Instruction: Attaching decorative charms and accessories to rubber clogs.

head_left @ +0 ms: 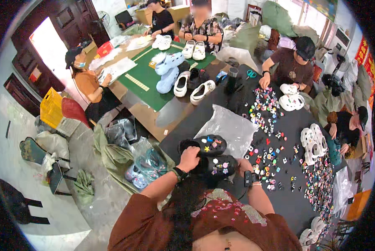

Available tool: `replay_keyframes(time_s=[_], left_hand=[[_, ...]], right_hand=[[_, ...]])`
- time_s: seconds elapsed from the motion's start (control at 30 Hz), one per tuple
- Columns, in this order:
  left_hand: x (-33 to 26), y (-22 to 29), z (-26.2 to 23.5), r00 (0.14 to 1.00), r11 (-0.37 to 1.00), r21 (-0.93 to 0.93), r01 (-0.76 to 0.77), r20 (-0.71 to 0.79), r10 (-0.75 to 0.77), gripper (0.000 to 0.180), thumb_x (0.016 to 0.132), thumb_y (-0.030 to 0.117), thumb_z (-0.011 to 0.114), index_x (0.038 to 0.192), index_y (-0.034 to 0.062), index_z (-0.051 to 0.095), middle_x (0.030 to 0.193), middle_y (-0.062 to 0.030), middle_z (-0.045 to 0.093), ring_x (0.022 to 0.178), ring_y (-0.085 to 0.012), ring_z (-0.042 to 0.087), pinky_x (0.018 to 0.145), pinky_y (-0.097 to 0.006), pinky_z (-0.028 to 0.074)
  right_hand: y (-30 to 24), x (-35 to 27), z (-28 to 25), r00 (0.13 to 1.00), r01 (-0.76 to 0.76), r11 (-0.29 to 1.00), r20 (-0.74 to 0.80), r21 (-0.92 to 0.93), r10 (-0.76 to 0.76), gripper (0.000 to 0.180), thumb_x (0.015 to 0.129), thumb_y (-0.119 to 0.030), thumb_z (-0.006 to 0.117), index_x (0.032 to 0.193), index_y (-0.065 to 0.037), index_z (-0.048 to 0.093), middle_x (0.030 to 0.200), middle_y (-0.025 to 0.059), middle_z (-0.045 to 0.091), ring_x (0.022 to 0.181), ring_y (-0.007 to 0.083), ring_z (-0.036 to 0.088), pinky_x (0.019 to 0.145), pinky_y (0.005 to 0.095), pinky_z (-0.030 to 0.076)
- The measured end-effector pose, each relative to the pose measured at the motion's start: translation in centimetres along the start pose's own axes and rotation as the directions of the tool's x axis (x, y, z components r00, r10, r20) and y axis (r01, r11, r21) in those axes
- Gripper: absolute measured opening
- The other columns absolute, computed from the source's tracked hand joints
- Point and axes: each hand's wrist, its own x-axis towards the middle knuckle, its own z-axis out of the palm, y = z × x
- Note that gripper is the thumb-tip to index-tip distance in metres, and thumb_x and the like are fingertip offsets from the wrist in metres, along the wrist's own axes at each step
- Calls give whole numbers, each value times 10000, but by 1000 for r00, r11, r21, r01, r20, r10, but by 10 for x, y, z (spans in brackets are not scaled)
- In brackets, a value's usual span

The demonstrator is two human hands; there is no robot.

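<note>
My left hand (189, 158) grips the heel end of a black clog (219, 166) decorated with small coloured charms. A second black clog (208, 144), also studded with charms, lies just behind it on the dark table (288, 201). My right hand (242, 165) is at the toe end of the near clog, mostly hidden by it, so I cannot make out its fingers. A clear plastic bag (229, 125) lies flat behind the clogs. Loose coloured charms (271, 154) are scattered to the right of my hands.
Several white clogs (313, 140) and a dense heap of charms (321, 184) lie to the right. More white, blue and black clogs (183, 81) stand on a green mat (143, 79) further back. Several people sit around the tables. Bags of shoes (143, 165) lie on the floor at left.
</note>
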Motion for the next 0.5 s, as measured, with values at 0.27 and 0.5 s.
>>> replay_keyframes(time_s=[0.27, 0.5], left_hand=[[28, -24, -64, 963, 960, 70, 270, -43, -268, 373, 596, 163, 758, 866, 14, 550, 882, -170, 579, 888, -370, 535, 757, -429, 438], [83, -87, -104, 899, 940, -100, 326, -273, -341, 324, 600, 142, 747, 800, -7, 541, 768, -194, 592, 753, -374, 570, 674, -407, 448]], right_hand=[[27, -3, 47, 973, -162, 850, -61, 501, 221, 202, 796, -128, 546, 940, -10, 624, 758, 19, 608, 614, 147, 563, 548, 330, 452], [15, -5, 63, 883, -341, 806, -130, 484, 452, 313, 785, -240, 565, 921, 39, 607, 805, 150, 654, 757, 250, 624, 676, 365, 471]])
